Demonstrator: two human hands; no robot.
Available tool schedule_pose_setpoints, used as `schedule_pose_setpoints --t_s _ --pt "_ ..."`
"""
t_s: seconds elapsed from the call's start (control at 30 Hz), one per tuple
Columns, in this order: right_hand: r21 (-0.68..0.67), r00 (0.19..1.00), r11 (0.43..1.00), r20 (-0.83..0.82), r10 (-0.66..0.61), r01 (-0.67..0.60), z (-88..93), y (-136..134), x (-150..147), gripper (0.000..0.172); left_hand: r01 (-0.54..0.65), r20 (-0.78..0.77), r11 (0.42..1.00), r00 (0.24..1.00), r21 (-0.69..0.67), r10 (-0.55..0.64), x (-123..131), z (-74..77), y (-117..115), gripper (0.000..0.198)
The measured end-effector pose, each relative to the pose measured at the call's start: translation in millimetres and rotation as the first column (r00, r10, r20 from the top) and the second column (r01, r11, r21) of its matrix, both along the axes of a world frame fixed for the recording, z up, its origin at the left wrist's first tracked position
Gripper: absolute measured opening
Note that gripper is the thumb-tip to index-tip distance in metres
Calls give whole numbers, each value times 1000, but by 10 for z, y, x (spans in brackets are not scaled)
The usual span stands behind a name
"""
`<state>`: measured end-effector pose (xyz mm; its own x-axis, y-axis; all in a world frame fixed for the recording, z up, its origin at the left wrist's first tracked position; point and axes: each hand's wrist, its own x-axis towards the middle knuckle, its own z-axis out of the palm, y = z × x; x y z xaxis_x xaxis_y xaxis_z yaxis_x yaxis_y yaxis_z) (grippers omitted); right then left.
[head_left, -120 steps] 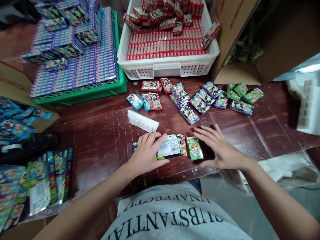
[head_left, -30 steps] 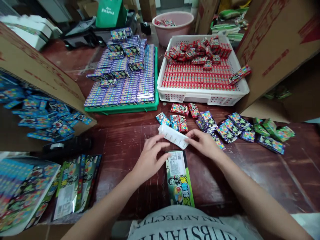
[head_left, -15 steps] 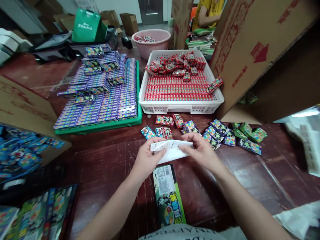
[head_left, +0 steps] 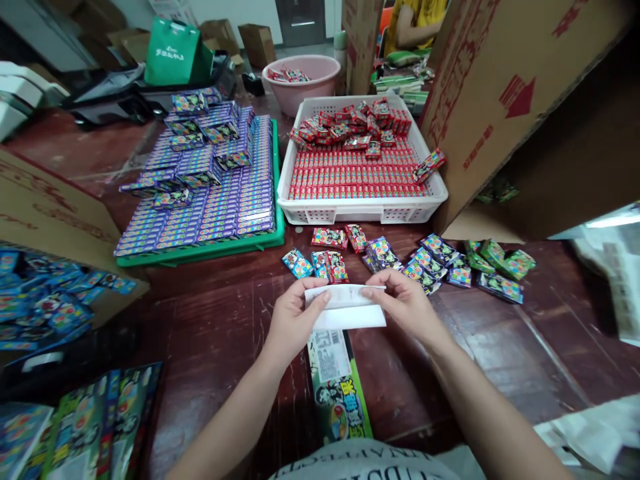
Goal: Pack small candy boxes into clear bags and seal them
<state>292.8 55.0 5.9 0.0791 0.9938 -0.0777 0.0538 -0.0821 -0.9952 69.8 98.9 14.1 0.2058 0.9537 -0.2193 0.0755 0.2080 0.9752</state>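
A second ago the white slip (head_left: 350, 308) lay on the desk (head_left: 220, 333) just beyond the hands; now it is lifted clear and held flat between them. The left hand (head_left: 293, 320) pinches its left end with thumb on top, the right hand (head_left: 407, 303) pinches its right end, and the other fingers are loosely curled. Whether it is paper or thin plastic cannot be told. Under the hands and towards the body lies a long green packet (head_left: 340, 393), label side up, where four seconds ago small boxes lay side by side. Just beyond the hands sit loose red and blue boxes (head_left: 327, 260), with purple boxes (head_left: 430, 263) and green boxes (head_left: 500, 263) further right. Farther out stand a white crate (head_left: 360, 212) of red boxes and, to its left, a green tray (head_left: 200, 252) stacked with purple ones. A tall cardboard box (head_left: 500, 100) stands on the right, and another (head_left: 50, 213) on the left spills blue packs (head_left: 40, 307). Behind are a pink basin (head_left: 305, 83), a green bag (head_left: 173, 53) and another person's yellow sleeve (head_left: 415, 20)
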Motion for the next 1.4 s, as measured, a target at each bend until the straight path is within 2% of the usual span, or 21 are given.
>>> schedule_pose_setpoints --t_s 0.13,0.23,0.3,0.4,0.47,0.57,0.67,0.73,0.83,0.93,1.0,1.03,1.1,1.17,1.27,1.33,1.4 --pt "3 993 1000 116 4 -4 -39 -48 49 35 -34 -40 999 999 23 35 -21 5 -34 34" --pt "8 985 1000 169 20 -22 8 -41 114 41 -51 -76 998 996 22 53 -34 10 -38 37" --pt "10 984 997 163 77 -80 89 -16 182 34 -53 -96 998 994 20 55 -43 15 -31 38" --pt "108 954 971 237 182 -212 223 35 297 23 -56 -114 998 992 21 58 -47 23 -16 39" --pt "202 946 957 290 145 -208 270 67 353 19 -55 -107 998 993 13 56 -43 23 -10 40" --pt "234 958 968 285 17 -87 248 106 362 17 -49 -89 999 995 -3 48 -28 -1 -2 40" --pt "167 961 978 266 76 -124 191 131 286 46 -8 -90 1000 996 -9 7 17 -68 30 40" --pt "178 970 973 221 105 -146 183 136 233 51 21 -131 1000 991 -1 -21 69 -134 69 41" --pt "234 993 972 114 -12 -16 225 130 234 41 35 -230 997 973 74 -18 128 -235 125 40" --pt "272 964 931 36 -263 244 273 113 333 41 -17 -330 961 937 278 112 40 -294 94 53" --pt "278 944 908 19 -331 313 280 82 386 47 8 -433 917 883 399 181 -113 -294 -11 53" --pt "263 953 922 23 -301 285 278 57 387 51 78 -497 906 854 416 155 -202 -284 -84 42" --pt "203 989 970 40 -143 132 273 -10 319 58 271 -592 892 806 362 -5 -372 -251 -246 20" --pt "128 997 990 54 57 -64 281 -81 168 60 395 -607 871 780 293 -150 -497 -204 -387 14" --pt "90 960 956 16 280 -281 328 -144 -95 58 359 -512 896 839 263 -186 -582 -118 -509 10" --pt "96 936 933 -25 352 -348 375 -156 -222 57 294 -390 932 900 213 -195 -596 -61 -544 8" --pt "96 921 919 -47 387 -381 419 -162 -298 56 241 -254 961 946 136 -201 -600 -17 -566 20"
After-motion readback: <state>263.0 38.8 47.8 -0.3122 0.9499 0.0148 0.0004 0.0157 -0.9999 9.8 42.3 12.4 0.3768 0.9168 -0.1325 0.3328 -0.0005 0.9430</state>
